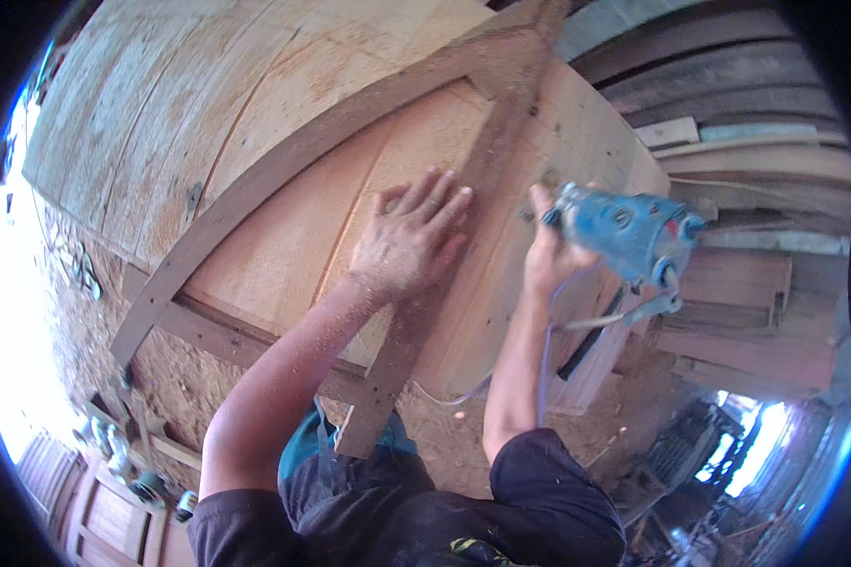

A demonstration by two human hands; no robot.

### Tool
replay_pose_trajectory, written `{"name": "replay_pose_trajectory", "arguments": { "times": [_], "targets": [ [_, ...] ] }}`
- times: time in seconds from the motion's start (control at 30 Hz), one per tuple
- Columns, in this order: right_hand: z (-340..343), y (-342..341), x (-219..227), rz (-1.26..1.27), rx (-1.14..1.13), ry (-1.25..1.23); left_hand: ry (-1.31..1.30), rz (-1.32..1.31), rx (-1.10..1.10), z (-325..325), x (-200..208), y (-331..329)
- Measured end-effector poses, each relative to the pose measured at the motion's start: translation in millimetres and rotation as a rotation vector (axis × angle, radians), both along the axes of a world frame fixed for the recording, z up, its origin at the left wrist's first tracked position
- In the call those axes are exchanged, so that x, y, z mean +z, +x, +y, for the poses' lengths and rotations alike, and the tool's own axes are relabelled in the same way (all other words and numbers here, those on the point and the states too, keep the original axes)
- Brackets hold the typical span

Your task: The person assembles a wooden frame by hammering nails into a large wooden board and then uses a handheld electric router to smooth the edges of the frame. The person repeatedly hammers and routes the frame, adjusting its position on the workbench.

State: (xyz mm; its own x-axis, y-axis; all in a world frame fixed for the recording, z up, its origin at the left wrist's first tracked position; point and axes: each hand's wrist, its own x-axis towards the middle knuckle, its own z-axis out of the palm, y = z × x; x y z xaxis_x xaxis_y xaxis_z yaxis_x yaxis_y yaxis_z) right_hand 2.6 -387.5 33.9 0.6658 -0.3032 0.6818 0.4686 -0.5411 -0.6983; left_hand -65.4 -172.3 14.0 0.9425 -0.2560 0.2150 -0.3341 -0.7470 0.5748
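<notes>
My left hand (pixel 408 236) lies palm down, fingers stretched out, across the wooden panel (pixel 284 236) and the edge of a straight dark wooden bar (pixel 487 165). Sawdust clings to that hand and forearm. In my right hand (pixel 550 253) is a blue corded power tool (pixel 624 231), held to the right of the bar with its body tilted sideways. My fingers wrap its narrower end and are partly hidden behind it. Its exact kind cannot be told. A curved wooden strip (pixel 298 142) arcs across the panel and meets the bar at the far end.
Stacked boards (pixel 756 170) fill the far right. A pale cable (pixel 591 324) hangs by the tool, near a black bar-shaped object (pixel 581 354). Dirt ground (pixel 463 430) littered with shavings lies below. Several tools or machine parts (pixel 123 454) stand at lower left.
</notes>
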Motion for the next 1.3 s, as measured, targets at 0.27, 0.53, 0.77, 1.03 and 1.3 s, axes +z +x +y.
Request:
{"name": "replay_pose_trajectory", "arguments": {
  "times": [0.27, 0.53, 0.77, 1.03, 1.3],
  "targets": [
    [-30.8, -184.2, 33.0, 0.614, 0.260, 0.557, 0.149, 0.002, -0.006, 0.3, -11.8, 4.7],
    [-92.7, -269.6, 51.8, 0.758, 0.227, 0.500, -0.775, 0.675, -0.449, -131.8, 164.0, -46.4],
    [-127.8, -333.7, 53.4, 0.757, 0.206, 0.396, -0.502, 0.639, -0.749, -170.2, 188.7, -72.4],
    [-144.1, -377.1, 56.7, 0.779, 0.159, 0.582, -0.471, 0.655, -0.838, -218.8, 165.5, -97.2],
    [-151.0, -385.9, 30.3, 0.737, 0.068, 0.593, -0.488, 0.806, -0.796, -246.0, 143.0, -100.8]
  ]
}}
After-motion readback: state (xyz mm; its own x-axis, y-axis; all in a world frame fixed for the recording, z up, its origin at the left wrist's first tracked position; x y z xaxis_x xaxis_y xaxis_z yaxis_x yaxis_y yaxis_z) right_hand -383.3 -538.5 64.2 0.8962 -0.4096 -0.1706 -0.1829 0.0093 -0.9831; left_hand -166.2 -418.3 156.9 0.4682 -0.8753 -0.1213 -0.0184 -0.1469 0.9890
